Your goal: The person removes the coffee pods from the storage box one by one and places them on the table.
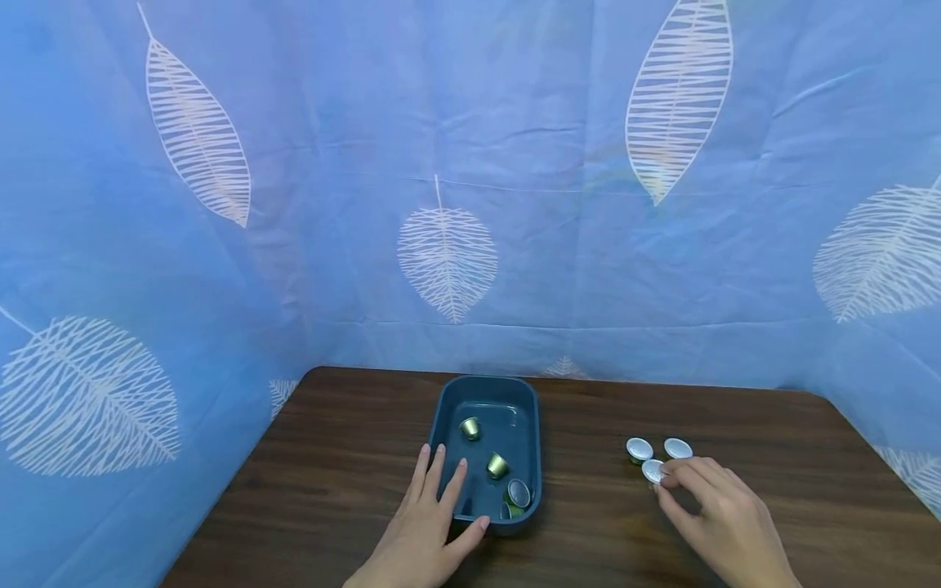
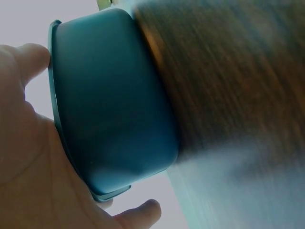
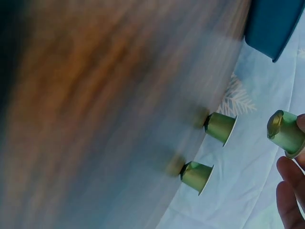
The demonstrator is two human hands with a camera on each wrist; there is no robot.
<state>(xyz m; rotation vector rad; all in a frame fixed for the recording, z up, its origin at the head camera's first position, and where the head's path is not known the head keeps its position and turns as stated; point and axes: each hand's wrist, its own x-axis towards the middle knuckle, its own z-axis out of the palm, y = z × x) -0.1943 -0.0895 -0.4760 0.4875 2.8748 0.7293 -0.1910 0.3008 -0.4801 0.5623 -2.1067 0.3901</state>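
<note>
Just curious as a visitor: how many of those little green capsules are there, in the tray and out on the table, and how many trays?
Green capsules in the blue tray: 4
Green capsules on the table: 3
Blue trays: 1
Total: 8

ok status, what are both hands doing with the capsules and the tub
Left hand grips blue tub at its near left corner. Right hand pinches one green capsule; two more stand beside it. Nothing in between.
</note>
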